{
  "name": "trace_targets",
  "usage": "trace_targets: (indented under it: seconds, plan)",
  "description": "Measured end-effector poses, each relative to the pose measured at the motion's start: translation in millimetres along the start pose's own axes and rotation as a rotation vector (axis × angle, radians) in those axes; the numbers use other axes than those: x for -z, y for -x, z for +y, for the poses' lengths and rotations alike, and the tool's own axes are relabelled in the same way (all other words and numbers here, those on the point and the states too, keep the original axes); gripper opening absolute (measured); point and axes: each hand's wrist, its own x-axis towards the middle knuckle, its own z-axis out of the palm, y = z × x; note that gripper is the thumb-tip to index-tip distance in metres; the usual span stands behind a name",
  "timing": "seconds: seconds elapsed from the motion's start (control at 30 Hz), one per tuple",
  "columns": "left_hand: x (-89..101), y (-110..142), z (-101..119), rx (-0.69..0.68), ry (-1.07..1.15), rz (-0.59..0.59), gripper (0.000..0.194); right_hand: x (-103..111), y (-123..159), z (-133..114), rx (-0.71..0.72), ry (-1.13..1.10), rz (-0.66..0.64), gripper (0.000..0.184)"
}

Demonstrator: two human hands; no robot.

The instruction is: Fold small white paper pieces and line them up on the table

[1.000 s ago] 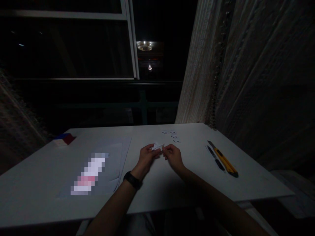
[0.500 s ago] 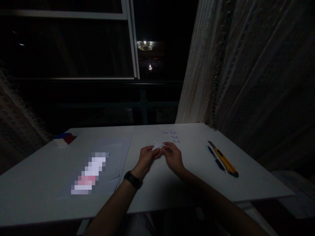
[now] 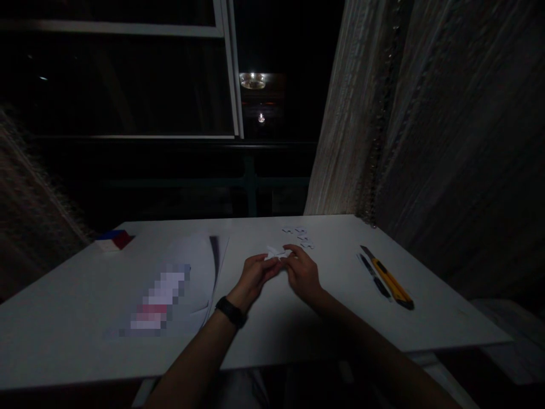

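Observation:
Both hands meet over the middle of a white table (image 3: 298, 324) in dim light. My left hand (image 3: 252, 275), with a dark watch on its wrist, pinches one side of a small white folded piece of paper (image 3: 275, 252). My right hand (image 3: 303, 270) pinches the other side, fingers curled over it. The paper is held just above the table top. Several small white paper bits (image 3: 300, 236) lie on the table just beyond the hands.
A yellow utility knife (image 3: 390, 279) and a dark pen (image 3: 372, 275) lie at the right. White sheets (image 3: 187, 278) lie at the left, one corner lifted. A red and blue block (image 3: 113, 238) sits at the far left corner. A curtain hangs at the right.
My hands have drawn closer together on the paper. The top corner of the sheets at the left has lifted. The view shifted slightly.

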Motion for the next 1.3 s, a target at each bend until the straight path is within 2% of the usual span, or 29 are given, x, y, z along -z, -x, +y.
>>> trace_targets:
  seconds: [0.43,0.53,0.73,0.93,1.07,1.3]
  plan:
    - [3.5,-4.0,-2.6,0.005,-0.016,0.035,0.015,-3.7,-0.7,-2.1,-0.106,-0.082,0.044,0.017]
    - [4.3,-4.3,-3.4,-0.005,-0.024,0.012,0.017,-3.1,0.2,-1.3,-0.056,-0.044,0.038,0.018]
    - [7.0,-5.8,-3.7,0.019,0.003,-0.003,0.017,2.7,-1.8,0.8,0.200,0.119,-0.019,0.021]
    - [5.3,-3.9,-0.7,0.042,-0.006,0.001,0.015,7.1,-5.2,0.3,0.330,0.209,-0.012,0.017]
    - [4.9,-3.2,0.8,0.058,-0.009,0.001,0.015,8.0,-5.9,0.7,0.343,0.214,-0.021,0.018]
    - [4.9,-2.9,1.4,0.048,0.014,-0.065,0.015,11.8,-6.8,2.9,0.332,0.187,-0.061,0.021]
